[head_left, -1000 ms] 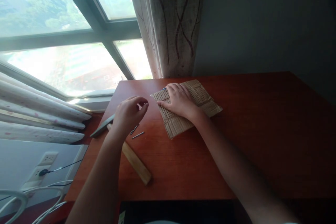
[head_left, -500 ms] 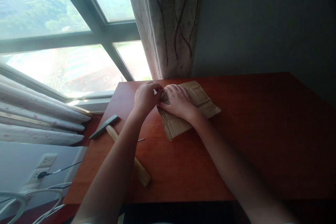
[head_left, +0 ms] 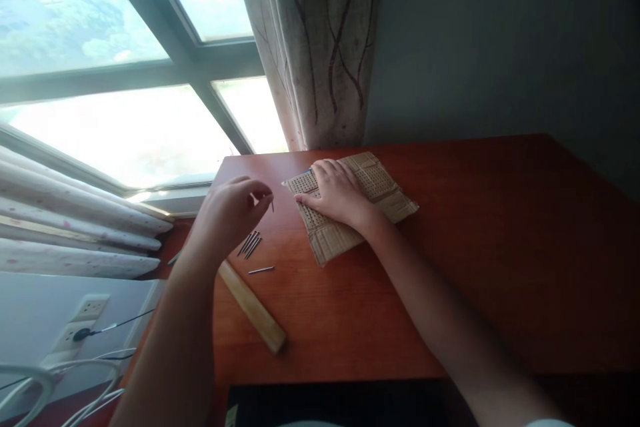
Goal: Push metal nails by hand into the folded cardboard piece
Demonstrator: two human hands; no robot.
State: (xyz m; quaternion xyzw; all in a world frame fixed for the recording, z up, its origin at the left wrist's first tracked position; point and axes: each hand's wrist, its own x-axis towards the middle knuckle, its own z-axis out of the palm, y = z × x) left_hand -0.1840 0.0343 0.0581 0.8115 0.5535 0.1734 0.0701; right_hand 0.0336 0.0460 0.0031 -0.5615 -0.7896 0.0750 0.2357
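Observation:
My left hand (head_left: 233, 213) is raised over the table to the left of the cardboard, thumb and forefinger pinched on a thin metal nail (head_left: 273, 205) that points down. My right hand (head_left: 337, 190) lies flat with fingers stretched over a piece of brown cardboard (head_left: 327, 250) dotted with rows of small holes. A small blue bit (head_left: 307, 171) shows at the cardboard's far edge. Below my left hand, several nails (head_left: 249, 245) lie side by side, and a single nail (head_left: 261, 270) rests nearer me. A hammer's wooden handle (head_left: 255, 310) lies beside them; my left forearm hides most of its head.
The reddish-brown table (head_left: 360, 320) stands against a window (head_left: 135, 127) and a patterned curtain (head_left: 325, 47). At the lower left are a wall socket (head_left: 90, 308), a black plug (head_left: 81, 333) and white cables (head_left: 95, 400).
My left hand has moved left and toward me, away from the cardboard, with the nail in its pinch. The row of nails has come into view. My right hand stays on the cardboard.

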